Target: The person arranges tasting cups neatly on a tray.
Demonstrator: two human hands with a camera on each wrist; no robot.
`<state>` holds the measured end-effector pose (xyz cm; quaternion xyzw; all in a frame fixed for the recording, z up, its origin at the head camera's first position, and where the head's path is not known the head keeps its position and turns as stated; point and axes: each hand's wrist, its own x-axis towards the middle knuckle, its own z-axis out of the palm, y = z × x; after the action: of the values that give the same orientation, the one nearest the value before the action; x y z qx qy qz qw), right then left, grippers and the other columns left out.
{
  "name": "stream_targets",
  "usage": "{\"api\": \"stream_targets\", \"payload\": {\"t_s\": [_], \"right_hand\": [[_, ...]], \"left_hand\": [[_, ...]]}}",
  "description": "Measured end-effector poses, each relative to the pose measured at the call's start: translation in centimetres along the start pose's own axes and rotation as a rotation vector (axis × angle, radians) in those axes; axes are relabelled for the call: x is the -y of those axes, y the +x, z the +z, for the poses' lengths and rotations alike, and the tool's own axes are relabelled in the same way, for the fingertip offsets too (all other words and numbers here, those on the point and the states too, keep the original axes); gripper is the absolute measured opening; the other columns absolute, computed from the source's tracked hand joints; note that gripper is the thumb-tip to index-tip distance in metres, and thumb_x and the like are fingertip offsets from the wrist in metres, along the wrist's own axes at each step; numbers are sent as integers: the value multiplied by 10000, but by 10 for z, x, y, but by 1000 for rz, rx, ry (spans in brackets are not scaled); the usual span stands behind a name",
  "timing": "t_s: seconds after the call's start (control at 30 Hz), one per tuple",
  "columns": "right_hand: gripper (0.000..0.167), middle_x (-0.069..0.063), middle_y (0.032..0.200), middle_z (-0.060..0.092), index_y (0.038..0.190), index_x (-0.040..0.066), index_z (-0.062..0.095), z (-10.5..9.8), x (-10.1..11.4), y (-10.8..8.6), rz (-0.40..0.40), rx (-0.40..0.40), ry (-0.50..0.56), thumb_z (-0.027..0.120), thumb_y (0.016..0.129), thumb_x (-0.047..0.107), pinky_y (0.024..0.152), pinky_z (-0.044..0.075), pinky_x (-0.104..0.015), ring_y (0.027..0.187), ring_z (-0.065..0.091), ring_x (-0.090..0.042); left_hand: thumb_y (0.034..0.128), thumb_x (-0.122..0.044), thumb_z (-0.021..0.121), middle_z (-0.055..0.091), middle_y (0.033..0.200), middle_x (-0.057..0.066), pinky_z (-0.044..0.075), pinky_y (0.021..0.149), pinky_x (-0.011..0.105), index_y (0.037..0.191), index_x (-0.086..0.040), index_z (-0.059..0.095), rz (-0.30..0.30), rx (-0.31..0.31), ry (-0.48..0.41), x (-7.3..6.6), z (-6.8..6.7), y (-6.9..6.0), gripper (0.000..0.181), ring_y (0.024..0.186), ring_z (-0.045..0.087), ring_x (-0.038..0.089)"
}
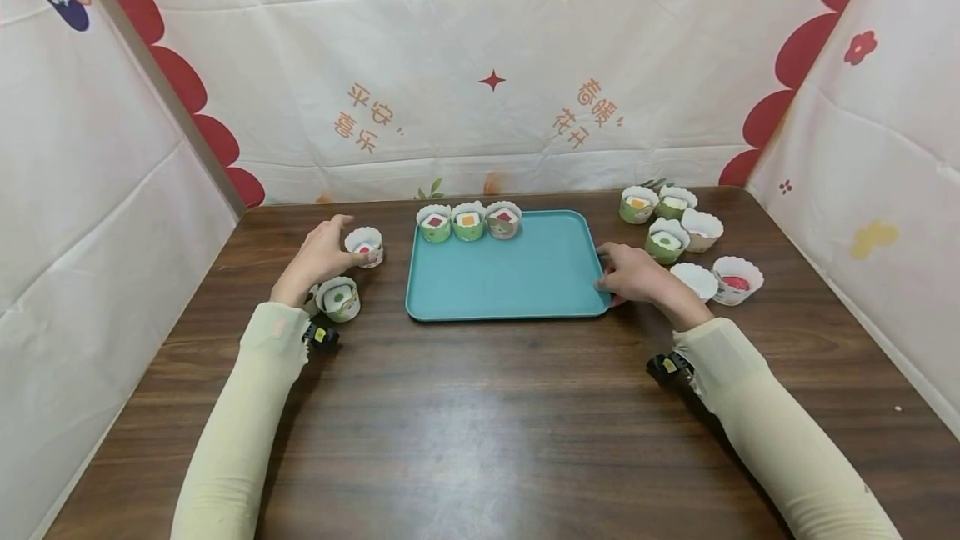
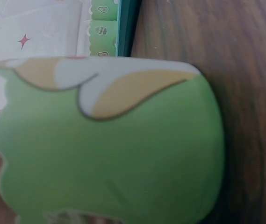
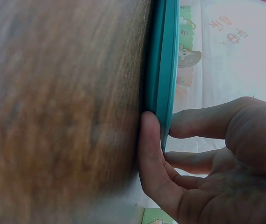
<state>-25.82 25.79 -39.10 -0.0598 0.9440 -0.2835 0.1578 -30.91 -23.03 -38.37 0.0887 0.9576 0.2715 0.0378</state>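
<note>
On the table lies a teal tray (image 1: pixel 502 282), with three paper baking cups (image 1: pixel 503 227) in a row along its far left edge. My right hand (image 1: pixel 637 273) grips the tray's right rim, pinching it between thumb and fingers, as the right wrist view confirms. At the left, my left hand (image 1: pixel 318 252) reaches beside a white paper cup (image 1: pixel 372 250) with a red piece inside; thumb and fingers are spread at its side, and firm contact cannot be made out. Just below that hand stands a green paper cup (image 1: pixel 345 303), whose side fills the left wrist view.
Several more paper cups (image 1: pixel 666 242) stand right of the tray, close to my right hand and forearm. Another cup is partly hidden behind my left wrist. A printed white cloth (image 1: pixel 480 123) hangs along the back, with similar cloth at both sides.
</note>
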Motion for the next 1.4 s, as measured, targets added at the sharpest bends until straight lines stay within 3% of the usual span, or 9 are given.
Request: {"api": "stream_targets", "payload": {"t_s": [0.27, 1.13, 1.4], "right_hand": [[684, -264, 1051, 592, 1536, -140, 304, 1, -1, 1, 4, 3, -7, 628, 966, 55, 631, 651, -309, 789, 693, -244], [677, -253, 1034, 597, 1529, -140, 319, -1, -1, 1, -4, -7, -27, 635, 961, 50, 624, 648, -304, 765, 691, -230], [671, -288, 1095, 593, 1531, -136, 318, 0, 0, 2, 5, -5, -27, 627, 966, 53, 627, 649, -306, 783, 696, -233]], "left_hand": [[953, -291, 717, 470, 1515, 290, 422, 1153, 593, 1545, 44, 352, 37, 19, 7, 1, 4, 2, 772, 1369, 474, 443], [991, -272, 639, 487, 1527, 260, 417, 1163, 591, 1527, -2, 401, 32, 12, 21, 0, 6, 5, 645, 1404, 457, 428], [998, -276, 630, 506, 1494, 267, 445, 1119, 579, 1523, 3, 403, 32, -8, 4, 0, 6, 4, 636, 1348, 494, 422]]}}
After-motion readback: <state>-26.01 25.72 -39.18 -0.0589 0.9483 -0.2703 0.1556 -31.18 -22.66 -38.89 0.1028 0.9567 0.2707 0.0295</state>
